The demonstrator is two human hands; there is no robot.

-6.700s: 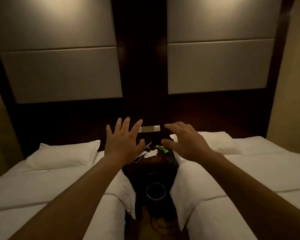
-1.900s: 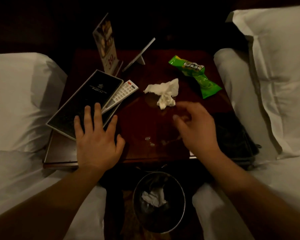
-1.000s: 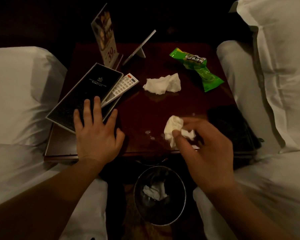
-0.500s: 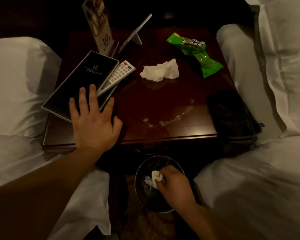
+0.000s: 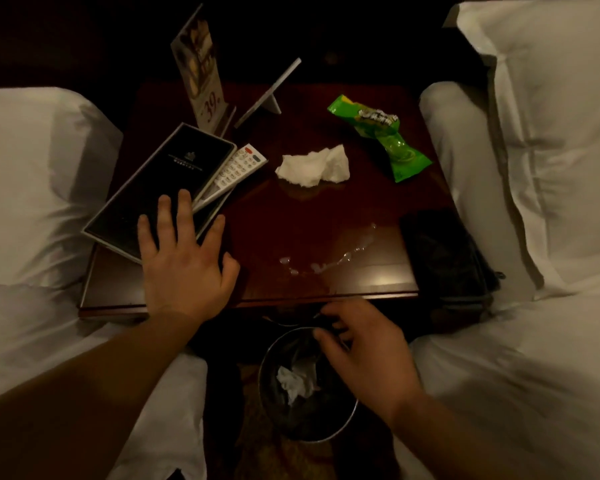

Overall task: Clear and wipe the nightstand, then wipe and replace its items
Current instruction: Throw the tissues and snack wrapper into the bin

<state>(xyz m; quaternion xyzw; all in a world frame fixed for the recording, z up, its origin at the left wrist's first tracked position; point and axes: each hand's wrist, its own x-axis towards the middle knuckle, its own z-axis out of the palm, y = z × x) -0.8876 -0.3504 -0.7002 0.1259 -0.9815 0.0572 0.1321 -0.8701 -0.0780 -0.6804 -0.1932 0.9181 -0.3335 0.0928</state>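
Observation:
The dark wooden nightstand [image 5: 326,216] stands between two beds. On it lie a black folder [image 5: 163,178], a white remote [image 5: 238,169], a crumpled white tissue [image 5: 314,166], a green snack wrapper [image 5: 383,136], a standing menu card [image 5: 200,69], a small stand-up card [image 5: 271,95] and a dark object [image 5: 440,251] at the right edge. Spilled droplets [image 5: 326,263] glisten near the front. My left hand [image 5: 184,258] rests flat on the folder's near corner. My right hand [image 5: 368,355] hovers empty, fingers apart, over the bin [image 5: 343,420], which holds crumpled tissue [image 5: 297,379].
White bedding flanks the nightstand: a left bed [image 5: 32,209] and a right bed with pillows [image 5: 541,168]. The bin stands on the floor in the narrow gap in front of the nightstand.
My right hand picked one tissue off the nightstand, lowered it into the bin and let go; it now rises empty. My left hand stayed on the folder.

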